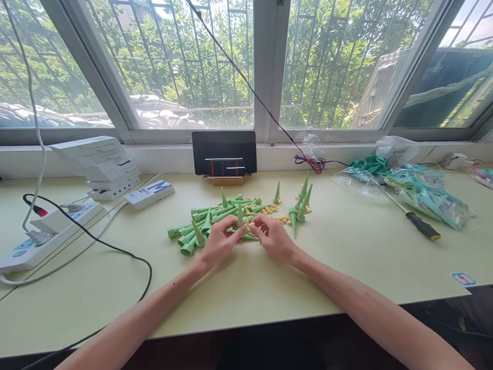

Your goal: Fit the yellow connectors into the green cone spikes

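A pile of green plastic cone spikes point(215, 218) lies on the pale green table point(246, 288), mixed with small tan pieces point(269, 209). A few green cones point(302, 203) stand upright to the right of the pile. My left hand point(219, 245) and my right hand point(274, 239) meet at the pile's near edge. Their fingertips pinch together around a green spike point(246, 234) and a small tan piece held between them. Both hands are closed in a pinch.
A dark tablet point(224, 152) leans on a stand at the windowsill. Stacked white boxes point(102, 164) and a power strip point(46, 231) with cables sit at the left. A screwdriver point(418, 222) and plastic bags of teal parts point(423, 192) lie at the right.
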`<state>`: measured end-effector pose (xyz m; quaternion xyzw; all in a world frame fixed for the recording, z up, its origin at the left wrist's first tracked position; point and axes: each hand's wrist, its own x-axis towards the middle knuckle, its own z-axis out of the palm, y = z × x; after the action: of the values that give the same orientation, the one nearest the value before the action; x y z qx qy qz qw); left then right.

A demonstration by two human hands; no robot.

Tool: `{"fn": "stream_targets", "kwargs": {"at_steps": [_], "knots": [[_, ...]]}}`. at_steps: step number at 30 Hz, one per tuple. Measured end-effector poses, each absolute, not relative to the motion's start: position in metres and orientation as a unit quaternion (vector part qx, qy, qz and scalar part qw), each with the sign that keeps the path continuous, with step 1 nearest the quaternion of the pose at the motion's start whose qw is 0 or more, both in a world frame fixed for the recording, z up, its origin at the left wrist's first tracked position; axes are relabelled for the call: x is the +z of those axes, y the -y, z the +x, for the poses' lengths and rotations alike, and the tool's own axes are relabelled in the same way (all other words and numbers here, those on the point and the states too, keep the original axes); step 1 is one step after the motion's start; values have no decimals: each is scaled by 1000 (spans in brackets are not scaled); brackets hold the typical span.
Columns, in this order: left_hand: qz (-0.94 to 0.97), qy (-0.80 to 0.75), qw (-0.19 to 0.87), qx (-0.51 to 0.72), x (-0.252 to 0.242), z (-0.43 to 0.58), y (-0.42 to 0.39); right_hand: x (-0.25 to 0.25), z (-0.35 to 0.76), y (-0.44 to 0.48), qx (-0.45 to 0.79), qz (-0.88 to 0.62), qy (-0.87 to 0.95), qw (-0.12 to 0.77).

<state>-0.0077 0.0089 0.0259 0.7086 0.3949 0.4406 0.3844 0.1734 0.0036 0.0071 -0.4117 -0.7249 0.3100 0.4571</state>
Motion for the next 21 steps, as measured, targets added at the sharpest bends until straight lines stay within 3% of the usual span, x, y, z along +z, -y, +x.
{"fn": "stream_targets", "kwargs": {"at_steps": [21], "knots": [[737, -353, 400, 415, 19, -12, -14, 6, 174, -5, 285, -408, 754, 428]]}}
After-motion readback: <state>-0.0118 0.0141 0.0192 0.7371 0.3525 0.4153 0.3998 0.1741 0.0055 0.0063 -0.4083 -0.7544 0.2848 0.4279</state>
